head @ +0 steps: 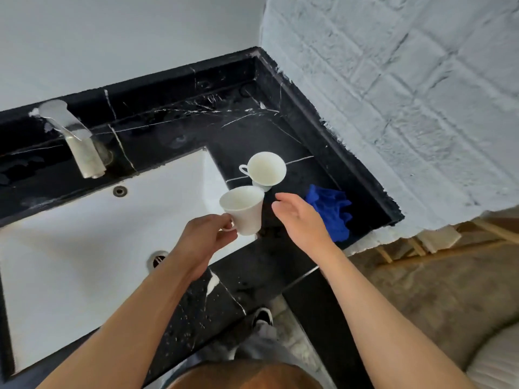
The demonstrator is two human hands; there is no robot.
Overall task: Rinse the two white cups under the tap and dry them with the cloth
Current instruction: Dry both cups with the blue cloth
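Head camera, looking down: a person stands at a black marble counter (174, 127) with a white sink (84, 220) set into it, one white cup (243, 210) raised in the left hand (206, 238) above the basin's right edge. Thumb and fingers are pinched closed on the cup's handle, its mouth tipped slightly toward the wall. The right hand (302, 220) hangs open and empty just beside the cup, fingers loosely spread, touching nothing, above the counter near a crumpled blue cloth (332, 213). A second white cup (266, 169) rests on the counter behind the raised one, between sink corner and cloth, tilted so its inside faces the camera. The tap (75, 138) stands well to the left, at the sink's back edge; no water can be seen running. Whether the held cup is wet cannot be told, so the step in hand is a judgement: probably carrying it to the tap for rinsing. Done well, that means keeping the handle pinch firm, bringing the free hand to steady the cup's body, and holding it low over the basin so splash stays inside.
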